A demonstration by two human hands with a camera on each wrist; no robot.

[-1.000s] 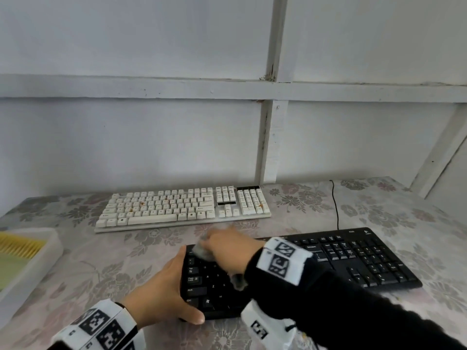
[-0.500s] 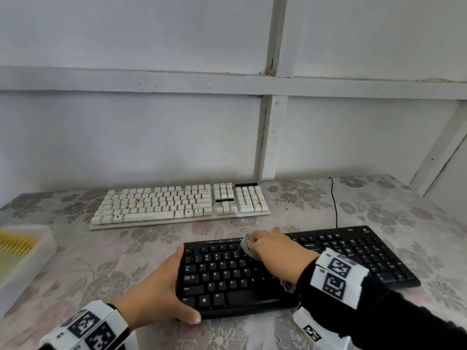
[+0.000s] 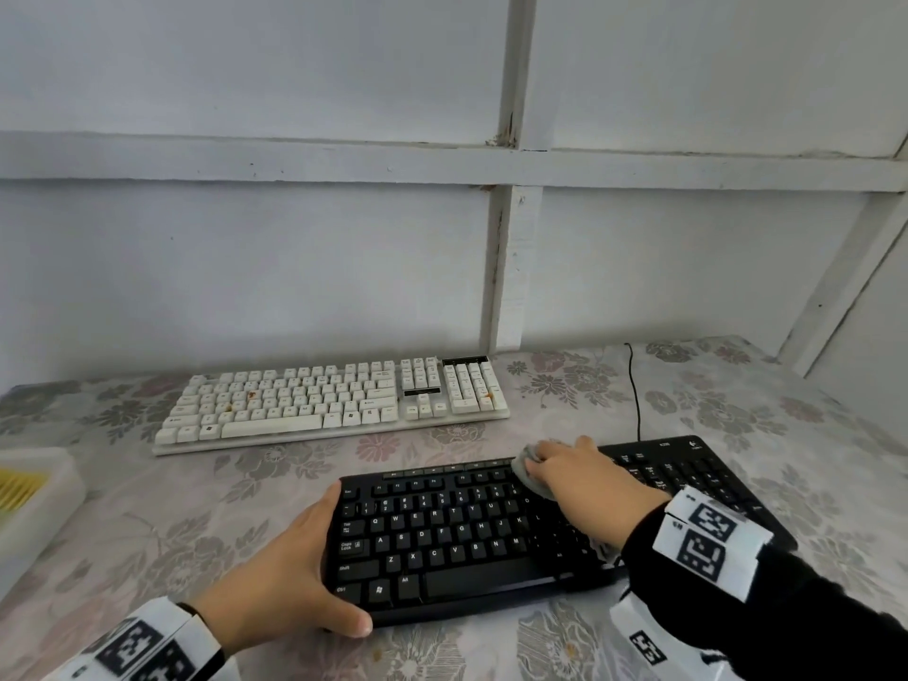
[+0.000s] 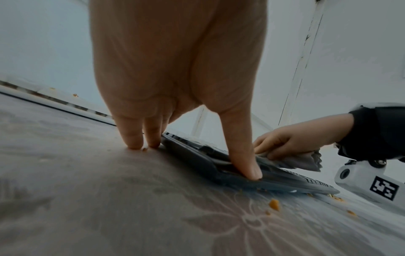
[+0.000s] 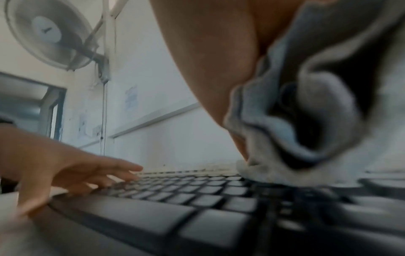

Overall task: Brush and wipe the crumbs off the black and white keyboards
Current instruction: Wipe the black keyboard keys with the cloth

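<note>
The black keyboard [image 3: 442,533] lies near me on the flowered tablecloth [image 3: 147,508]. My left hand [image 3: 314,557] steadies its left end: straight fingers [image 4: 136,138] stand on the cloth beside it and the thumb [image 4: 247,166] presses its front corner. My right hand [image 3: 580,479] grips a crumpled grey cloth [image 3: 528,471] and presses it on the top key rows near the middle. The cloth [image 5: 317,121] bunches under the palm. The white keyboard [image 3: 304,400] lies behind, with orange crumbs [image 3: 251,394] on its keys.
Orange crumbs [image 4: 274,204] lie on the tablecloth in front of the black keyboard. A white tray [image 3: 34,493] with something yellow stands at the left edge. The black cable [image 3: 637,395] runs back to the wall. A fan [image 5: 48,34] hangs on the wall.
My right hand has slid the cloth rightward along the black keyboard's upper rows, from the left end to the middle. The left hand has stayed at the left end.
</note>
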